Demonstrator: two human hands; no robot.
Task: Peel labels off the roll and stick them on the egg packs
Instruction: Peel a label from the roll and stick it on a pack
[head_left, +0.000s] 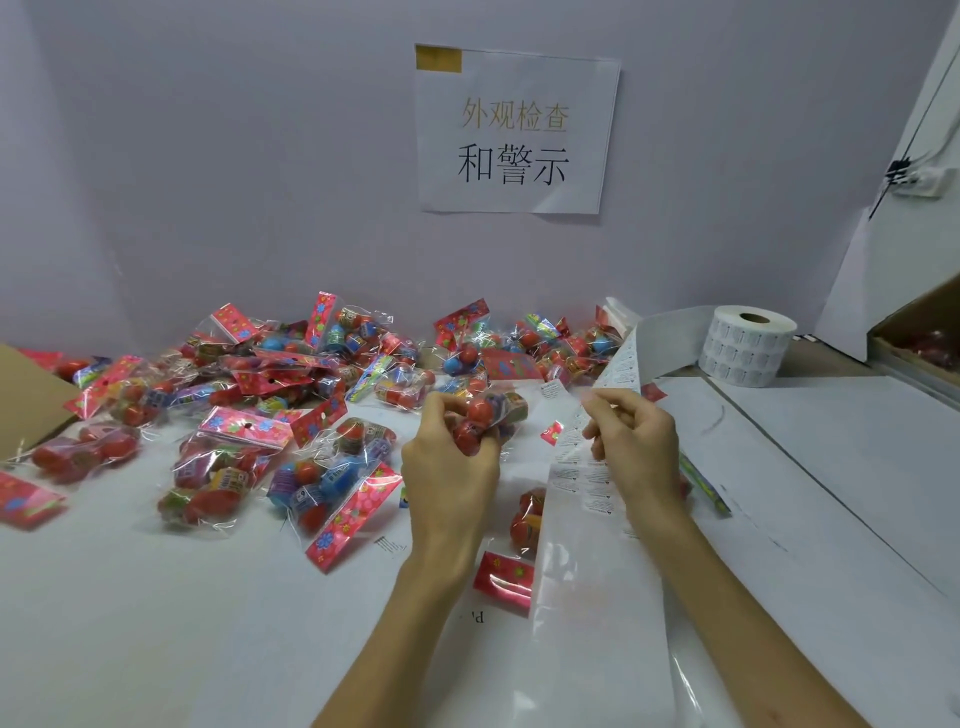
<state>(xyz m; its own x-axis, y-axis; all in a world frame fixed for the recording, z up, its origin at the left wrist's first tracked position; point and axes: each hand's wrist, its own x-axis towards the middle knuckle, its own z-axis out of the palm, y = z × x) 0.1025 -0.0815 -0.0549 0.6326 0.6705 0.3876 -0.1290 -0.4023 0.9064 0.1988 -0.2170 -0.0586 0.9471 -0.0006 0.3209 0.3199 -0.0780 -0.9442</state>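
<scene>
My left hand grips a clear egg pack with red and purple eggs, lifted above the white table. My right hand pinches at the label strip, fingers curled on its edge just right of the pack. The strip runs from the white label roll, which stands at the back right, down past my right wrist as bare glossy backing. A label shows on the held pack's top right.
Several egg packs with red flowered headers lie heaped across the back and left of the table. More packs lie under the strip. A cardboard flap sits far left, an open carton far right. A paper sign hangs on the wall.
</scene>
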